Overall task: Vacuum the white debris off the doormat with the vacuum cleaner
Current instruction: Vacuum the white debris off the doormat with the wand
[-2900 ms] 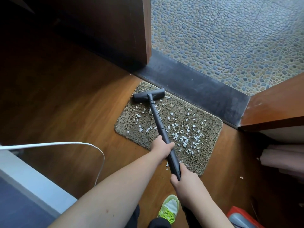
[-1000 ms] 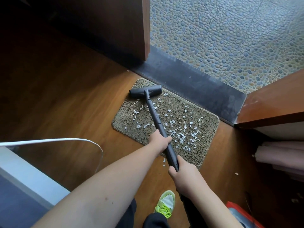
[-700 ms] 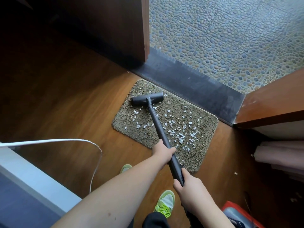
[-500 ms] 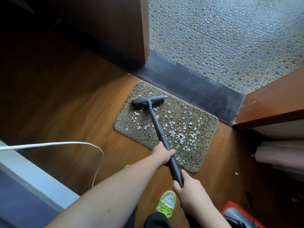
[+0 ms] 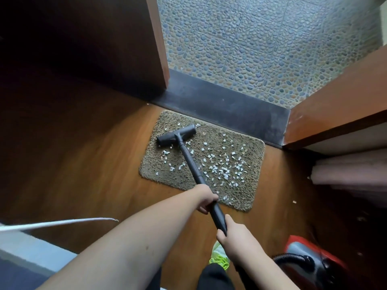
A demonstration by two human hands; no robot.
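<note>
Left hand [image 5: 206,198]: my fingers wrap the wand [image 5: 189,159].
Right hand [image 5: 236,237]: clamped on the wand nearer me.
Nozzle [image 5: 177,135]: on the doormat's [image 5: 247,147] far-left part.
White debris [image 5: 222,168]: scattered mid-mat, mostly right of the wand.

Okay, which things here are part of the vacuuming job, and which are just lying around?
Job: doormat; white debris; vacuum wand; floor head; red vacuum body; left hand; right hand.

Lying about: white cable; pink rolled fabric.

1 doormat [image 5: 247,151], 1 vacuum wand [image 5: 189,158], 2 hands, 1 green shoe [image 5: 219,259], dozens of white scraps [image 5: 225,170].
</note>
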